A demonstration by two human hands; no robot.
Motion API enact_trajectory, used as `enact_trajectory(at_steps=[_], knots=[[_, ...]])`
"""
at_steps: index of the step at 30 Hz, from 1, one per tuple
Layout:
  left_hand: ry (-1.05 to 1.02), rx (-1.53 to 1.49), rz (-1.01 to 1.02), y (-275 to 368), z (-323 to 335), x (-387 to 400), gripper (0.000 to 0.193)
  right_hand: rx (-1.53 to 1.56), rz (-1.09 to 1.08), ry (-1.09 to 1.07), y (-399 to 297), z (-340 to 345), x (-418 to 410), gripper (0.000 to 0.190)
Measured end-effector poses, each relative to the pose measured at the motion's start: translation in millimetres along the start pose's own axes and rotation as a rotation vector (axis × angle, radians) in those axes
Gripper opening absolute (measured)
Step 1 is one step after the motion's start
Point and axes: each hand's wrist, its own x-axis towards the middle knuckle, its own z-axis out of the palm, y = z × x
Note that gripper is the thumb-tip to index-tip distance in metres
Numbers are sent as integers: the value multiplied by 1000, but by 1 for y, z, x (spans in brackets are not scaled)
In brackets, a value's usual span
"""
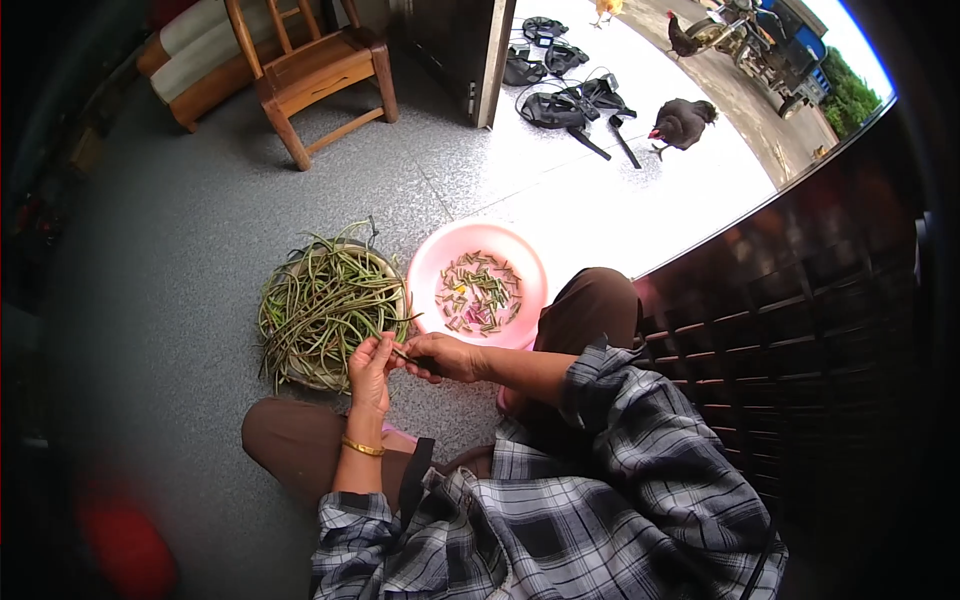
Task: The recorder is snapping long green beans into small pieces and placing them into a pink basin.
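Observation:
My left hand [372, 367] pinches a thin green stem in front of the round basket, with the fingertips close to those of my right hand. My right hand [435, 356] is closed around something dark and slim that I cannot make out, its fingers also at the stem. A heap of long green vegetable stems [330, 300] fills the round basket [403, 289] and hangs over its rim. To its right, nearly touching, stands a pink plastic basin [531, 259]. Short cut stem pieces [491, 289] lie spread over the bottom of the basin.
A wooden chair [322, 71] stands at the upper left, near a dark door [450, 56]. Black straps and pouches with cables [559, 109] lie on the bright floor by the doorway. A dark chicken [681, 124] stands beside them. A dark latticed panel [757, 352] borders my right side.

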Motion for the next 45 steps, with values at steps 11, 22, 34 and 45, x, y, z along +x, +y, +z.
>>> enact_trajectory(at_steps=[11, 22, 34, 45], knots=[[52, -3, 55, -5, 7, 7, 14, -204, -107, 112, 3, -11, -11, 13], [86, 199, 170, -7, 15, -1, 13, -230, -61, 230, 12, -11, -4, 12], [40, 6, 10, -5, 10, 2, 11, 30, -29, -31, 3, -12, -4, 16], [89, 167, 181, -5, 12, 0, 11, -71, -92, 4, 6, -13, -2, 10]])
